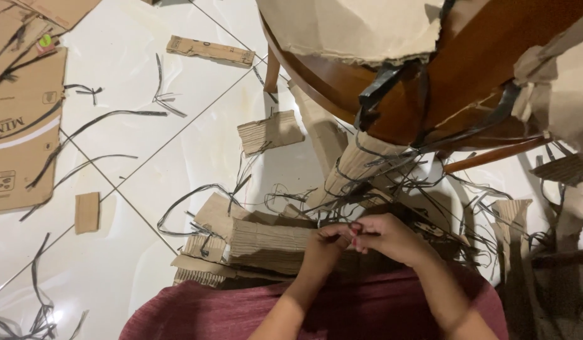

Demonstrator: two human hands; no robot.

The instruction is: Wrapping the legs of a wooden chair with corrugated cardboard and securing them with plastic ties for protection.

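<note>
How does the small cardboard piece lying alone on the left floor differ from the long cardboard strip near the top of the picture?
The small cardboard piece is short and nearly square; the long cardboard strip is narrow and stretched out. The small piece looks plain, while the long strip carries dark printing. The small piece stands upright in the picture; the strip lies slanted. Both are brown, lie flat on the white tiled floor, and are far from both hands.

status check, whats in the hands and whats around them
Left hand and right hand pinched together on a thin black strip, grip detail unclear. Corrugated cardboard piece right beneath. Tangle of black strips and a wooden chair close ahead.
</note>
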